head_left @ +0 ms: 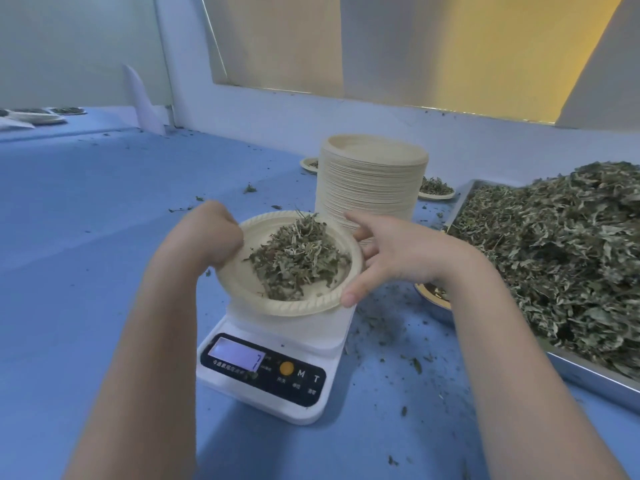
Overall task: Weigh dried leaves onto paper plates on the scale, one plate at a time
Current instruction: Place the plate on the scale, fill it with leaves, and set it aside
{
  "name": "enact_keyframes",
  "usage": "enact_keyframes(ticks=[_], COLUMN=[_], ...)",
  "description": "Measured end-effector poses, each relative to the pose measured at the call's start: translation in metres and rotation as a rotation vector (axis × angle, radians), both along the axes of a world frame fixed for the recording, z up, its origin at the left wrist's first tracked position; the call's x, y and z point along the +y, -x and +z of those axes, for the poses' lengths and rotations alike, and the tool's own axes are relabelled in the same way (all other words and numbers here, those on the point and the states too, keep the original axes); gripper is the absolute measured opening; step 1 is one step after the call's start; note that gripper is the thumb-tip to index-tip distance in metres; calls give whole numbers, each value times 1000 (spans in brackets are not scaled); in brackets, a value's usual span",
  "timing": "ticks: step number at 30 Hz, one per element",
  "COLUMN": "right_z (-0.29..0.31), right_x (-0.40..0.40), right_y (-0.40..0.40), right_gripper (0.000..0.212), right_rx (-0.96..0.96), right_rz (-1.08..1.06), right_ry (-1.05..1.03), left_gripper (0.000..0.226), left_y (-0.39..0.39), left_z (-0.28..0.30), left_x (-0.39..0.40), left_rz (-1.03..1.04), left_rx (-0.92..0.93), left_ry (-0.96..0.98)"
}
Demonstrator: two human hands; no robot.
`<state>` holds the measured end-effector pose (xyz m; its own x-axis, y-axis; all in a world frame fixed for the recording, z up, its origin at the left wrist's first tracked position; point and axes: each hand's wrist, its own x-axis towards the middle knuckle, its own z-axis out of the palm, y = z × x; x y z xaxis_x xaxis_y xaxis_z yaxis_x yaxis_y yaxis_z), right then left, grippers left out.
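A cream paper plate (pixel 277 306) holding a heap of dried leaves (pixel 298 258) is tilted toward me just above the white scale (pixel 270 372). My left hand (pixel 216 233) grips the plate's left rim, its fingers curled under and out of sight. My right hand (pixel 398 254) holds the right rim, thumb on the near edge and fingers behind the plate. The scale's display is lit and shows a 7.
A tall stack of paper plates (pixel 370 178) stands behind the scale. A metal tray (pixel 588 372) piled with dried leaves (pixel 561 251) fills the right side. Filled plates sit behind the stack (pixel 436 190) and far left (pixel 38 116). Leaf crumbs litter the blue table (pixel 86 220).
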<state>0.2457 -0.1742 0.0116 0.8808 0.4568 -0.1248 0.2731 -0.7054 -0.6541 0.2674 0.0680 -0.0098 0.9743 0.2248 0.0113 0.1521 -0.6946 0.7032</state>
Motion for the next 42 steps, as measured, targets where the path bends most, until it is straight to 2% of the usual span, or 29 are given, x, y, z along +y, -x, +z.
enact_keyframes(ticks=[4,5,8,9,11,14,16,18,21,26,28,30,32,33,35,37,40,42], right_z=[8,9,18,22,32,51,59,65,75,105,118,124,123,120,113,103,84,72], right_x=[0,3,22,30,45,65,73,79,85,78,61,43,28,21,11,3,-9,-19], right_y=[9,11,19,20,15,-2,-13,-27,-67,-159,-194,-226,-253,-265,-288,-309,-340,-357], right_gripper=[101,88,45,36,37,58,71,78,74,71,69,68,69,69,70,69,55,46], right_rx=[-18,-49,-168,-194,-286,-534,-576,-586,-549,-534,-492,-409,-309,-265,-205,-131,84,190], right_rz=[-40,-57,-75,-77,-99,-100,-82,-76,-82,-100,-157,-228,-273,-288,-297,-309,-411,-475], right_ry=[-258,-323,-484,-499,-381,-33,47,110,209,259,211,128,69,43,47,71,-109,-212], left_gripper=[10,8,22,22,21,23,9,12,17,22,20,5,22,21,3,14,5,9], left_y=[22,26,31,31,30,21,8,-11,-50,-147,-188,-225,-258,-270,-293,-313,-334,-348], left_z=[16,21,36,41,52,64,73,81,93,118,127,132,128,125,114,96,68,45], left_x=[14,18,31,33,33,31,33,39,52,49,37,24,11,4,-12,-26,-42,-49], left_rz=[89,115,174,181,176,182,193,212,208,131,67,38,36,32,50,87,63,52], left_rx=[-51,-56,-103,-116,-120,-127,-166,-195,-209,-264,-279,-232,-179,-156,-79,-17,88,141], left_ry=[303,341,405,430,510,527,488,440,418,450,453,533,624,657,700,742,868,948])
